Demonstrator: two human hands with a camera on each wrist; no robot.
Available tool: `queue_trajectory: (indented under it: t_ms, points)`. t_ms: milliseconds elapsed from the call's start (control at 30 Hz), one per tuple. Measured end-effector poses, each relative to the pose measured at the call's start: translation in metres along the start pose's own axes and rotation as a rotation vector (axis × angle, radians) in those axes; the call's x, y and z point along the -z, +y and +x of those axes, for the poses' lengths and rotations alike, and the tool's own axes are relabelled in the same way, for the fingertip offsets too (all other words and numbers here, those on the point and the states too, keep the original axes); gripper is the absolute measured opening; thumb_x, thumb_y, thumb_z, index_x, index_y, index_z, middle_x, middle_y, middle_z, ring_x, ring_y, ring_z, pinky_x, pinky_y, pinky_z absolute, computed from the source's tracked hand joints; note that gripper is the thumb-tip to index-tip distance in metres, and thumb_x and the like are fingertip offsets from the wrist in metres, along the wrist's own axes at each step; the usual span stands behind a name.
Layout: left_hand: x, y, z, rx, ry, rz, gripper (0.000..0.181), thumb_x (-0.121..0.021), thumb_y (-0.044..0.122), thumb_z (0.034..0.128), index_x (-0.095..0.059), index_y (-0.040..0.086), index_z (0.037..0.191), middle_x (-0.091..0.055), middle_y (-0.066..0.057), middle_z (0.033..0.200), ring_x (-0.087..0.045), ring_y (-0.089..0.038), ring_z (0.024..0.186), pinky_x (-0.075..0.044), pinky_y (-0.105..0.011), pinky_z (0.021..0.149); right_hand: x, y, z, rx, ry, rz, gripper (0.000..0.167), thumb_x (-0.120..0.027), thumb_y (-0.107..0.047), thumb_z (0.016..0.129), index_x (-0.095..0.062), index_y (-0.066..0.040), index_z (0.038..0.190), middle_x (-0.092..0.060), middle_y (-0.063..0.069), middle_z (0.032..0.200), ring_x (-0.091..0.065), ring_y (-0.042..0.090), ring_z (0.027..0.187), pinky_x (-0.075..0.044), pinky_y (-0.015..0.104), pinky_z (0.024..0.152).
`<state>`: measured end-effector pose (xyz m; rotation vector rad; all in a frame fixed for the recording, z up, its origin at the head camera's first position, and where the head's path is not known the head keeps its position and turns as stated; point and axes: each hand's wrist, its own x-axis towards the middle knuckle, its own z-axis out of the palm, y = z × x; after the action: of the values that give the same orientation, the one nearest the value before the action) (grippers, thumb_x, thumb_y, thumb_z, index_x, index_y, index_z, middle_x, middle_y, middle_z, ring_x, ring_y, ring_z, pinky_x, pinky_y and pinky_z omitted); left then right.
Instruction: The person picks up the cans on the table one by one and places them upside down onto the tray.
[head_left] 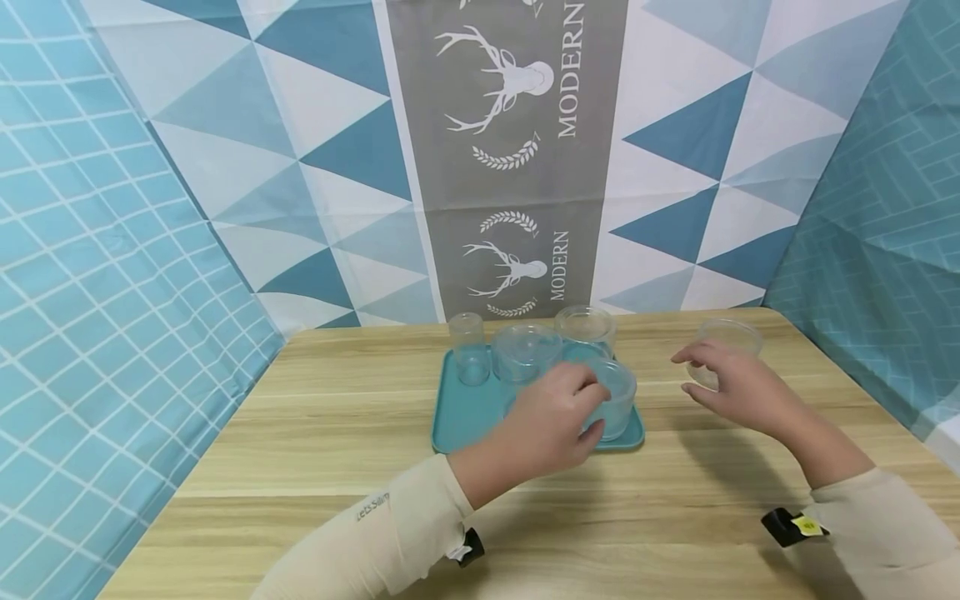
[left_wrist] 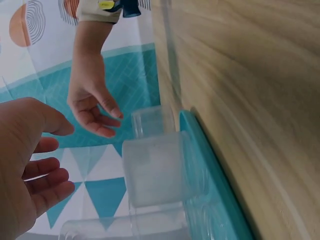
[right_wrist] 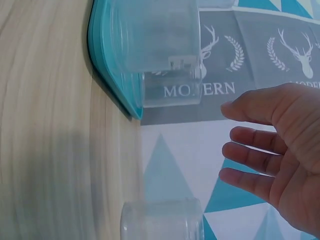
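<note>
My left hand [head_left: 551, 412] hovers over the front of a teal tray [head_left: 463, 421], its fingers loosely bent and holding nothing. Just beyond its fingertips a clear round plastic container [head_left: 619, 398] stands at the tray's front right; the left wrist view shows that hand [left_wrist: 30, 165] apart from the containers. To the right of the tray, my right hand [head_left: 742, 387] is raised with relaxed fingers. Behind it, partly hidden, is another clear container [head_left: 731, 330] on the table. In the right wrist view the right hand [right_wrist: 280, 150] has nothing between thumb and fingers.
On the tray also stand a tall narrow clear cup [head_left: 472, 350] at the back left, a wide clear container [head_left: 527, 350] in the middle, and another [head_left: 585, 327] at the back right. A patterned cloth wall [head_left: 517, 183] rises behind the wooden table [head_left: 337, 467].
</note>
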<state>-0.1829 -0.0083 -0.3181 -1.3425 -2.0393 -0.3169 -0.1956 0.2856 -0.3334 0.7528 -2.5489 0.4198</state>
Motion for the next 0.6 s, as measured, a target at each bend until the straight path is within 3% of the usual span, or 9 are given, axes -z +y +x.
queue_trajectory:
  t_ms: [133,300,433,600]
  points:
    - [-0.006,0.005,0.002,-0.022,-0.065,-0.016,0.024,-0.075,0.019,0.0794,-0.067,0.011,0.101,-0.058,-0.002,0.098,-0.055,-0.016,0.087,-0.048,-0.023,0.076,0.005,0.006,0.0,0.033,0.018,-0.019,0.038,-0.082,0.0,0.072,-0.066,-0.002,0.106,-0.062,0.009,0.1,-0.059,0.025,0.083,-0.052,0.042,0.065]
    - [-0.012,0.014,0.002,-0.008,-0.178,-0.021,0.032,-0.074,0.032,0.0833,-0.067,0.014,0.109,-0.058,-0.001,0.106,-0.056,-0.014,0.094,-0.049,-0.019,0.08,0.01,0.013,0.0,0.096,0.067,-0.069,0.039,-0.083,0.002,0.067,-0.067,-0.005,0.101,-0.061,0.006,0.099,-0.055,0.02,0.083,-0.05,0.041,0.067]
    - [-0.019,0.019,0.002,0.011,-0.245,-0.051,0.033,-0.071,0.036,0.0866,-0.066,0.015,0.111,-0.057,-0.001,0.111,-0.055,-0.012,0.098,-0.047,-0.018,0.084,0.014,0.018,-0.001,0.076,0.045,-0.064,0.039,-0.083,0.003,0.067,-0.066,-0.003,0.102,-0.06,0.012,0.106,-0.057,0.026,0.087,-0.051,0.045,0.07]
    - [-0.03,0.023,0.005,0.008,-0.262,-0.103,0.03,-0.069,0.034,0.0877,-0.066,0.016,0.111,-0.057,0.001,0.108,-0.053,-0.01,0.096,-0.045,-0.017,0.085,0.02,0.025,0.0,0.007,-0.011,-0.04,0.042,-0.083,0.002,0.07,-0.065,0.001,0.108,-0.06,0.018,0.11,-0.059,0.034,0.09,-0.051,0.05,0.071]
